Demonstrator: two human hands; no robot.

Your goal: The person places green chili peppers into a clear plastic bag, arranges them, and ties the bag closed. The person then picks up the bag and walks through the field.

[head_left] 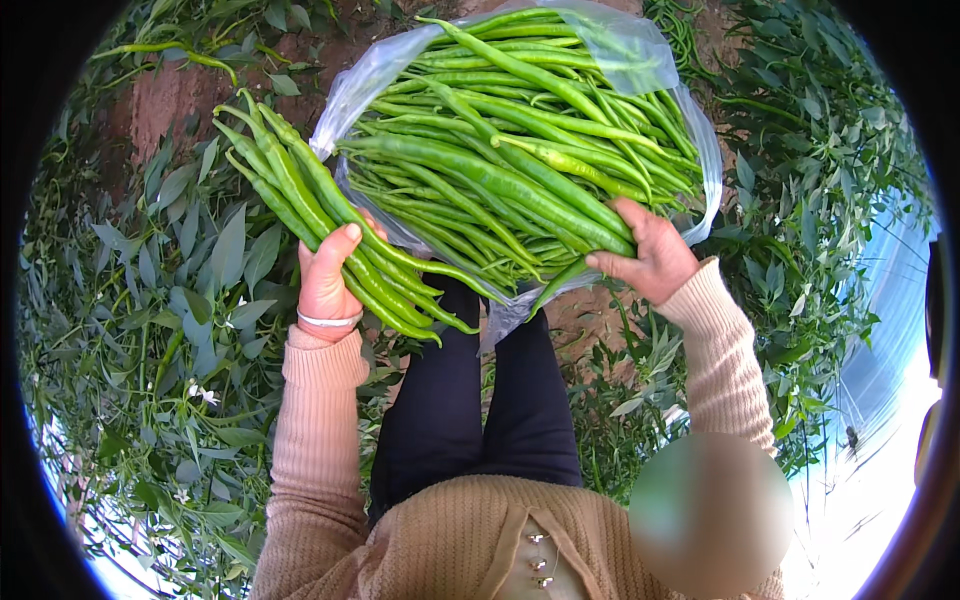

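My left hand (327, 277) is closed around a bunch of long green chili peppers (300, 190), their stem ends pointing up and left. A clear plastic bag (640, 50) in front of me is heaped with many more long green peppers (520, 150). My right hand (650, 255) grips the bag's near right edge, fingers over a few peppers at the rim. A white bangle sits on my left wrist. Both sleeves are beige ribbed knit.
Leafy green pepper plants (170, 300) crowd both sides. Brown soil (175, 100) shows at the upper left and under the bag. My legs in dark trousers (470, 400) stand below the bag. Pale plastic sheeting (890, 330) lies at the right.
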